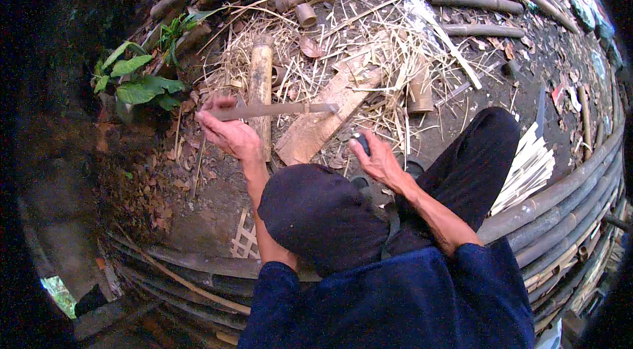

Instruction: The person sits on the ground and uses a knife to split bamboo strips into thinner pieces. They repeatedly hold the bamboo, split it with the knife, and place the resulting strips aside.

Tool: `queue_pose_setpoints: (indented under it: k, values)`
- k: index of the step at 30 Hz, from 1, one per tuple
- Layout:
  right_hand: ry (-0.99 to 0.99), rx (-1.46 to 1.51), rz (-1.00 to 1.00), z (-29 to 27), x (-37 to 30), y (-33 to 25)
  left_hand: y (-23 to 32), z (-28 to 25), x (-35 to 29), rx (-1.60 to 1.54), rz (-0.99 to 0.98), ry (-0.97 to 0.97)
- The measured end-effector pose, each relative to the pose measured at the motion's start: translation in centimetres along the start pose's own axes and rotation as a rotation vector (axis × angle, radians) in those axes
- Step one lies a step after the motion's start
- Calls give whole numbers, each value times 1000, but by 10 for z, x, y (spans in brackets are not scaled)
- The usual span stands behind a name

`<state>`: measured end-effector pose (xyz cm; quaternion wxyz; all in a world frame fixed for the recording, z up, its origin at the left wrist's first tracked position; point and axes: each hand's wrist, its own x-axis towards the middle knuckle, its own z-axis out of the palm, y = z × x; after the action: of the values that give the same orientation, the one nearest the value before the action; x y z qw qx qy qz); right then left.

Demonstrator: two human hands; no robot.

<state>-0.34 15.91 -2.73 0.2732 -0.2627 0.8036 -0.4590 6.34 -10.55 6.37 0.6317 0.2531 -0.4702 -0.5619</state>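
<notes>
My left hand (231,134) is closed on the left end of a flat brownish bamboo strip (283,110), its fingers slightly blurred. The strip reaches level to the right, over a bamboo pole (261,75) and a worn wooden board (323,118). My right hand (382,164) grips a short dark handle (362,143) just below the strip's free end. Any blade on that handle cannot be made out. A gap separates the right hand from the strip.
Pale bamboo shavings (389,65) litter the ground beyond the board. A short bamboo tube (420,95) lies among them. Cut pale strips (527,171) are bundled by my right knee (491,138). Stacked bamboo poles (554,210) curve along the right, and a leafy plant (142,85) grows at the left.
</notes>
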Motion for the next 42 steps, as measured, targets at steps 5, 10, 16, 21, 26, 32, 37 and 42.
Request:
queue_pose_setpoints:
  k: [5,10,16,21,26,32,37,42]
  values:
    - [-172,200,-137,17,10,-68,9,14,-24,6,5,65]
    - [-187,67,-74,25,27,-65,21,35,-42,68,-10,82]
    - [-96,65,-109,30,22,-48,16,32,-44,63,-13,142]
    - [-102,27,83,35,39,3,18,27,-39,106,24,119]
    - [-15,-69,239,38,49,69,11,39,-39,66,4,126]
    - [-18,40,148,43,49,49,22,51,-24,-287,-248,115]
    - [-39,254,-224,20,26,-69,11,34,-33,-286,-188,4]
    - [-23,206,-129,33,31,-53,10,49,-42,-238,-101,3]
